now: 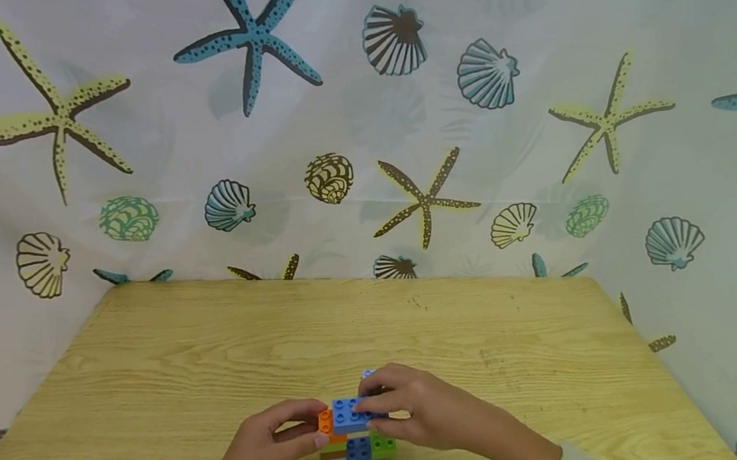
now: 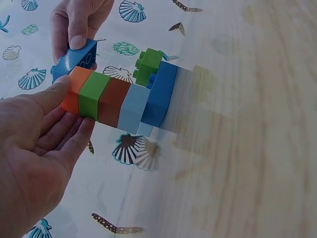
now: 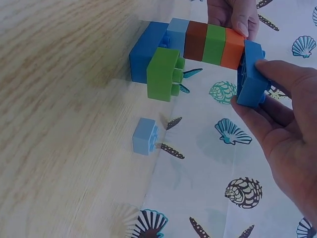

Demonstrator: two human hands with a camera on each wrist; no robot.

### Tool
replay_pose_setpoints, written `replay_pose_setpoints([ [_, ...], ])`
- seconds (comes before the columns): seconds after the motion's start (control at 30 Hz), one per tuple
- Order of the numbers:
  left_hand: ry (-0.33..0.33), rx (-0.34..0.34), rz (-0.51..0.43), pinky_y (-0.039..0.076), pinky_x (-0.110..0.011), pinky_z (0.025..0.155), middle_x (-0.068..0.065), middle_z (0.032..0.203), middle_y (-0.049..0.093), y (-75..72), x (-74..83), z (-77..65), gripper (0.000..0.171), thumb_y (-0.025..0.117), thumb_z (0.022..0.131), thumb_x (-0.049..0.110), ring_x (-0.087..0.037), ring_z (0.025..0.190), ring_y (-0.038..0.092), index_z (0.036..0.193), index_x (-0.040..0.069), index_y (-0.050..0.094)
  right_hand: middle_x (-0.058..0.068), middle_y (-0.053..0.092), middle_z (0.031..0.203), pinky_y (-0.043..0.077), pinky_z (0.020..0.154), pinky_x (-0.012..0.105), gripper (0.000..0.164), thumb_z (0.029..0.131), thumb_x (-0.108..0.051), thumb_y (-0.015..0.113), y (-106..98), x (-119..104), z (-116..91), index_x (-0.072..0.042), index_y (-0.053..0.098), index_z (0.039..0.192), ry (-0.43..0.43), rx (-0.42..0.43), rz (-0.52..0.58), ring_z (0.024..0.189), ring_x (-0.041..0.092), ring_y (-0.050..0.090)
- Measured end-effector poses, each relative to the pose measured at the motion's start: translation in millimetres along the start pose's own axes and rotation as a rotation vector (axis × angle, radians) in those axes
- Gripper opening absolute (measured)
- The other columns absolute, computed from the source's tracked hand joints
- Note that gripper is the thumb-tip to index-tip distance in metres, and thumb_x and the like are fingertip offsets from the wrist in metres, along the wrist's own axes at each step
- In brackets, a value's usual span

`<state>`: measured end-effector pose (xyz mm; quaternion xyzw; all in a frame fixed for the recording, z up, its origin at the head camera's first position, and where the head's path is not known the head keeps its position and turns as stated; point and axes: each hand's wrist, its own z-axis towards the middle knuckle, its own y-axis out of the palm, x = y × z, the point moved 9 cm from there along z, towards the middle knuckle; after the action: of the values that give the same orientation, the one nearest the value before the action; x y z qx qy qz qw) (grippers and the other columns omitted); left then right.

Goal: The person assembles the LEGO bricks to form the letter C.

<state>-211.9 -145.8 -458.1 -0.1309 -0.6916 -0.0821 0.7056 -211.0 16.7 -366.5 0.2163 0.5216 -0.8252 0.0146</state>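
Note:
A toy building brick stack stands on the table, with a dark blue brick (image 2: 161, 96) at its base. Above it come light blue (image 2: 133, 109), brown (image 2: 114, 101), green (image 2: 94, 96) and orange (image 2: 77, 91) bricks. My left hand (image 1: 277, 435) pinches the orange brick at the top between thumb and fingers. Between thumb and fingers, my right hand (image 1: 417, 404) holds a blue brick (image 3: 251, 77), slightly tilted, against the top of the orange one. Whether the two are joined I cannot tell. Another green brick (image 3: 161, 74) sits on the base beside the column.
A loose light blue brick (image 3: 143, 135) rests on the wooden table (image 1: 215, 346), behind the right hand in the head view. A curtain (image 1: 339, 124) printed with shells and starfish hangs around the table's back and sides.

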Motion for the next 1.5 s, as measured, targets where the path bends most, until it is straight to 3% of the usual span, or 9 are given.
replay_pose_setpoints([
  [0.23,0.001,-0.005,0.024,0.058,-0.028,0.092,-0.024,0.131,0.06,-0.1,-0.5,0.2,0.054,0.075,0.092,0.028,-0.036,0.122,0.062,0.132,-0.003,0.06,0.007,0.066,0.12,0.053,0.087,0.013,0.024,0.093,-0.012,0.074,2.5,5.4,-5.1,-0.008,0.075,0.117,0.064,0.037,-0.008,0.109,0.018,0.063],
  [0.6,0.028,-0.009,0.064,0.057,-0.027,0.093,-0.021,0.131,0.06,-0.6,4.5,0.7,0.051,0.075,0.092,0.029,-0.035,0.121,0.061,0.131,-0.001,0.061,0.004,0.066,0.128,0.055,0.095,0.024,0.025,0.097,-0.018,0.069,6.4,16.0,-11.6,-0.011,0.072,0.121,0.164,0.079,0.143,0.119,0.018,0.063],
  [0.83,0.093,0.003,0.17,0.055,-0.027,0.097,-0.013,0.128,0.063,-0.8,11.5,1.3,0.044,0.073,0.094,0.03,-0.025,0.117,0.064,0.13,0.006,0.064,0.005,0.065,0.131,0.055,0.098,0.028,0.027,0.097,-0.017,0.069,7.0,19.2,-15.3,-0.011,0.071,0.123,0.15,0.106,0.207,0.123,0.021,0.062],
  [1.07,0.142,0.032,0.273,0.053,-0.04,0.102,-0.005,0.128,0.065,1.1,21.7,1.2,0.043,0.072,0.094,0.032,-0.015,0.115,0.065,0.131,0.012,0.064,0.004,0.066,0.131,0.055,0.099,0.031,0.027,0.098,-0.019,0.067,5.8,22.2,-18.4,-0.012,0.071,0.124,0.169,0.126,0.222,0.124,0.021,0.062],
  [1.3,0.206,0.051,0.365,0.052,-0.047,0.103,0.007,0.124,0.066,6.4,32.9,2.9,0.04,0.072,0.092,0.039,-0.013,0.114,0.064,0.128,0.024,0.065,0.007,0.066,0.132,0.053,0.102,0.033,0.027,0.105,-0.02,0.057,5.5,41.2,-25.1,-0.009,0.07,0.126,0.3,0.16,0.387,0.125,0.019,0.06],
  [1.5,0.213,0.011,0.357,0.051,-0.05,0.103,0.006,0.125,0.067,14.6,35.8,6.6,0.035,0.072,0.092,0.04,-0.01,0.112,0.064,0.125,0.027,0.067,0.006,0.066,0.13,0.055,0.096,0.027,0.028,0.105,-0.023,0.055,10.3,73.0,-27.9,-0.012,0.069,0.128,0.43,0.201,0.503,0.12,0.023,0.063],
])
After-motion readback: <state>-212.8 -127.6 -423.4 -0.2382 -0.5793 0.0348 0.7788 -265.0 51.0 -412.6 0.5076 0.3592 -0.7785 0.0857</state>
